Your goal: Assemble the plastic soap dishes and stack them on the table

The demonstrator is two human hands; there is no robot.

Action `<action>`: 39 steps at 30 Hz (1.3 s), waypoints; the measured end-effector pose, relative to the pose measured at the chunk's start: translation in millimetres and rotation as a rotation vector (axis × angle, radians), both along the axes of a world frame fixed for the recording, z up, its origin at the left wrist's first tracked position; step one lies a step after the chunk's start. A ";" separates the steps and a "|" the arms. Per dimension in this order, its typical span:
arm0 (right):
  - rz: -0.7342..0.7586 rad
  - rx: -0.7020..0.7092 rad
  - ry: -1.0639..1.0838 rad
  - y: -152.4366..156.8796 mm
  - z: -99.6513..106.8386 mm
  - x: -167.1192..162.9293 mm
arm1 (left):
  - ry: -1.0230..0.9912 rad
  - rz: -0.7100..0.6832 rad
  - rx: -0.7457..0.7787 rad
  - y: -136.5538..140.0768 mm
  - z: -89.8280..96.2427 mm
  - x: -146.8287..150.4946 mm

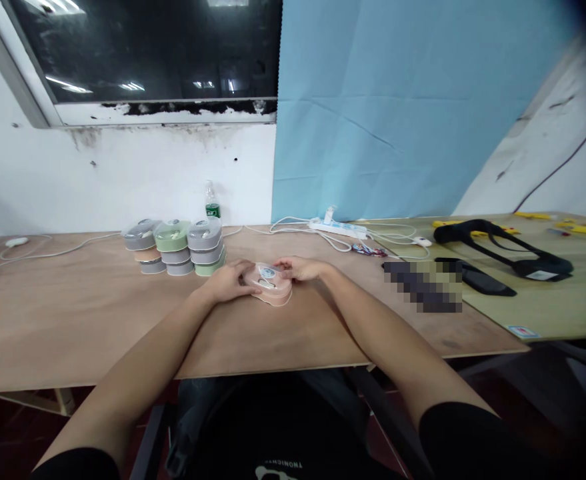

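Observation:
A peach-coloured plastic box with a clear lid [274, 287] rests on the wooden table in front of me. A round label and a pale item show through its lid. My left hand [233, 280] grips the box's left side, fingers curled round the edge. On the far right side, my right hand [297, 268] holds the rim with thumb and fingers. Left of my hands stand three stacks of similar boxes: a left stack [145, 247] in grey and peach, a middle stack [175, 247] with green on top, and a right stack [207, 245] in grey with green at the bottom.
Behind the stacks stands a clear bottle [212, 200]. A white power strip [337, 228] with tangled cables lies along the wall. To the right are a black strap-like headset frame [503, 247], a flat black piece [477, 277] and a blurred-out patch [423, 287].

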State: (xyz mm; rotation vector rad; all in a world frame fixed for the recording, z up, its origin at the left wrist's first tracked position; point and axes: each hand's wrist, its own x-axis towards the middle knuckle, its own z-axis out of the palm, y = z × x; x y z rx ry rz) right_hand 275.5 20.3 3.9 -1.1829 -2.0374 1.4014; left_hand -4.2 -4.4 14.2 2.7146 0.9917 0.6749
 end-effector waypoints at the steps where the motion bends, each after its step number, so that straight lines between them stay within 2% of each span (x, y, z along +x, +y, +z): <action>1: -0.023 0.015 -0.021 -1.3 0.5 -1.6 | -0.005 0.017 0.006 1.7 -1.3 -0.7; 4: -0.175 0.117 -0.106 -4.1 -1.8 -8.4 | -0.016 0.085 0.032 7.1 -5.0 -3.3; 7: -0.302 0.350 -0.149 -4.5 -8.1 -16.8 | -0.021 0.112 0.054 8.6 -6.4 -4.6; 10: -0.295 0.583 -0.174 -4.7 -13.1 -24.7 | -0.002 0.048 0.059 3.5 -4.6 -2.6; 12: -0.248 0.676 -0.194 -5.4 -13.9 -29.1 | 0.027 0.005 0.057 -1.3 -2.9 0.5; 14: -0.201 0.726 -0.209 -6.4 -13.1 -32.3 | 0.045 0.021 0.059 -4.6 -1.8 3.8; 18: -0.145 0.741 -0.221 -8.3 -11.0 -34.7 | 0.053 0.110 0.073 -4.0 -1.3 6.9; 23: -0.126 0.671 -0.259 -10.8 -10.4 -33.2 | 0.066 0.156 0.037 1.2 -1.5 3.6; 31: -0.170 0.608 -0.294 -19.1 -4.4 -32.2 | 0.046 0.080 0.042 5.5 -2.1 -1.3; 39: -0.170 0.664 -0.252 -20.7 -3.9 -31.7 | 0.044 0.138 0.000 6.8 -2.5 -0.2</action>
